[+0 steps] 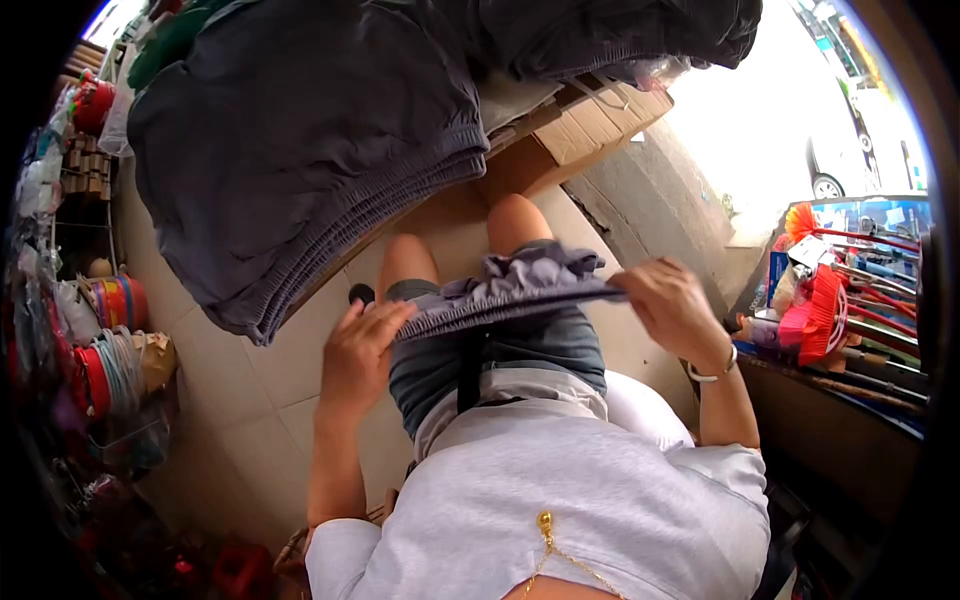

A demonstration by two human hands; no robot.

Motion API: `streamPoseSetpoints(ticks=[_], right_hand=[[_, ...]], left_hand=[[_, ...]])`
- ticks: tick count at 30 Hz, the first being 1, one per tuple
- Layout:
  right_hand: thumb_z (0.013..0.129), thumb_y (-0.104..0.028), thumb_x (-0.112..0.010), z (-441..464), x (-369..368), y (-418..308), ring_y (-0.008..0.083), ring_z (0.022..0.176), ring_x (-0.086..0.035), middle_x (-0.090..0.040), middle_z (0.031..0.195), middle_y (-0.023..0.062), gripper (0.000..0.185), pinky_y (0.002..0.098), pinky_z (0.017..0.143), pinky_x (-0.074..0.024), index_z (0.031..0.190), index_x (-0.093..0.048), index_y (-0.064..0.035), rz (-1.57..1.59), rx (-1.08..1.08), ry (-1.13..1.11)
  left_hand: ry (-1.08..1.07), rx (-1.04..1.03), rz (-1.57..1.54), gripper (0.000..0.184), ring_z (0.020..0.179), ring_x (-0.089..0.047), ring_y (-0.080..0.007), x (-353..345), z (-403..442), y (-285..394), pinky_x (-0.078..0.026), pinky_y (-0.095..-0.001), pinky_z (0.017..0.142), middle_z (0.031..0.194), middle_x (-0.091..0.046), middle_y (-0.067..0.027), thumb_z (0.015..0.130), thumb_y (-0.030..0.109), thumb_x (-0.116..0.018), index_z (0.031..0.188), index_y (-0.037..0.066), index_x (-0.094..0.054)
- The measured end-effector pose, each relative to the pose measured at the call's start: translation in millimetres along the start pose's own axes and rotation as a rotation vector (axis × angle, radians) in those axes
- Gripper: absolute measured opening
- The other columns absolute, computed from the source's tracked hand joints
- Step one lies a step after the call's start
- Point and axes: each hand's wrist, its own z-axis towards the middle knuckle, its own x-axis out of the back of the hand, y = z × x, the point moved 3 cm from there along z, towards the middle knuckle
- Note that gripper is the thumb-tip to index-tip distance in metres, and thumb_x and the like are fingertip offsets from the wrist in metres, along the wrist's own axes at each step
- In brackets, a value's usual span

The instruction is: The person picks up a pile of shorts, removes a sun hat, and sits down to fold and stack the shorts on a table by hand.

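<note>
Necklace (pixel 545 520) and shirt (pixel 630 480) lie nearest the camera; beyond them, a grey garment (pixel 535 278) is spread crosswise over the shorts (pixel 545 345). Left hand (pixel 360 345) and right hand (pixel 672 303) each grasp one end of its gathered band (pixel 470 315). Uneven pull or a loosened pinch could let the band spring back, or drop the cloth to the floor (pixel 225 365).

Dark grey elastic-waisted garments (pixel 310 130) lie stacked over a cardboard box (pixel 600 135) above a pale tiled floor (pixel 220 375); at right, a red-bristled brush (pixel 826 312) and long handles (pixel 885 300) crowd a blue-printed surface (pixel 870 213).
</note>
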Motion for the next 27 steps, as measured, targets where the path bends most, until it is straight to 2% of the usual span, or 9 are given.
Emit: streamPoseSetpoints(ticks=[2,3,5,7,8,9,13,21,27], right_hand=[[0.083,-0.006,-0.06,13,35,-22,0.0268,0.097,-0.064,-0.068,0.095,0.0088,0.018,0.0402,0.091,-0.0466,0.1,-0.062,-0.0081,-0.079,0.152,0.316],[0.083,-0.006,-0.06,9,29,-21,0.0268,0.097,-0.064,-0.068,0.095,0.0088,0.018,0.0402,0.091,-0.0466,0.1,-0.062,-0.0081,-0.079,0.153,0.318],[0.082,-0.007,-0.06,-13,8,-19,0.0288,0.098,-0.063,-0.067,0.095,0.0093,0.021,0.0423,0.093,-0.0454,0.103,-0.062,-0.0086,0.053,0.326,0.639],[0.088,-0.015,-0.056,-29,-57,3,0.0298,0.092,-0.063,-0.065,0.089,0.0104,0.014,0.0421,0.083,-0.0473,0.1,-0.062,-0.0098,-0.056,0.012,-0.291],[0.089,-0.015,-0.057,-49,-75,11,0.0303,0.088,-0.062,-0.065,0.087,0.0103,0.013,0.0414,0.08,-0.0473,0.099,-0.062,-0.009,0.082,-0.051,-0.44],[0.089,-0.016,-0.057,-56,-83,21,0.0308,0.084,-0.062,-0.065,0.085,0.0101,0.013,0.0407,0.078,-0.0473,0.098,-0.062,-0.0081,0.205,-0.112,-0.573],[0.086,-0.015,-0.06,-29,-40,4,0.0314,0.079,-0.061,-0.064,0.083,0.0103,0.014,0.0408,0.073,-0.0478,0.096,-0.061,-0.0062,0.267,-0.008,-0.204],[0.069,-0.005,-0.069,-5,23,-16,0.0265,0.069,-0.059,-0.059,0.07,0.007,0.021,0.0369,0.066,-0.0465,0.09,-0.065,-0.0065,0.321,0.084,-0.122],[0.071,-0.017,-0.078,12,76,-19,0.0205,0.062,-0.06,-0.062,0.072,0.0049,0.023,0.0329,0.058,-0.0432,0.086,-0.066,-0.0048,0.443,0.335,0.061]], left_hand=[[0.419,-0.194,0.172,0.031,0.097,-0.066,-0.0297,33,6,32,-0.044,-0.0456,0.099,0.104,-0.069,-0.0122,0.079,0.0,-0.057,0.107,0.009,-0.068],[0.421,-0.194,0.174,0.031,0.097,-0.066,-0.0297,30,1,35,-0.044,-0.0456,0.099,0.104,-0.069,-0.0122,0.079,0.0,-0.057,0.107,0.009,-0.068],[0.619,-0.358,0.109,0.029,0.102,-0.065,-0.0263,22,-25,40,-0.039,-0.0436,0.104,0.105,-0.069,-0.0097,0.08,0.001,-0.058,0.105,0.01,-0.068],[-0.08,-0.104,0.079,0.03,0.105,-0.063,-0.0282,-47,-40,-12,-0.039,-0.0455,0.103,0.113,-0.068,-0.0099,0.082,0.004,-0.057,0.108,0.011,-0.069],[-0.47,0.08,0.02,0.031,0.105,-0.063,-0.0285,-86,-71,-45,-0.04,-0.0465,0.102,0.114,-0.067,-0.0097,0.082,0.004,-0.057,0.109,0.013,-0.069],[-0.486,0.084,0.038,0.038,0.102,-0.063,-0.028,-98,-91,-50,-0.041,-0.0475,0.101,0.113,-0.067,-0.0101,0.082,0.0,-0.054,0.113,0.015,-0.067],[-0.207,0.207,-0.11,0.042,0.097,-0.065,-0.0265,-34,-75,-11,-0.045,-0.0463,0.098,0.105,-0.069,-0.0103,0.073,-0.005,-0.061,0.109,0.014,-0.07],[0.058,0.101,-0.23,0.029,0.083,-0.067,-0.0249,35,-79,11,-0.05,-0.0423,0.09,0.088,-0.071,-0.0081,0.07,-0.001,-0.069,0.096,0.008,-0.073],[0.302,-0.089,-0.334,0.019,0.063,-0.064,-0.023,95,-79,33,-0.05,-0.0314,0.059,0.072,-0.067,-0.0113,0.072,0.007,-0.074,0.09,0.002,-0.072]])
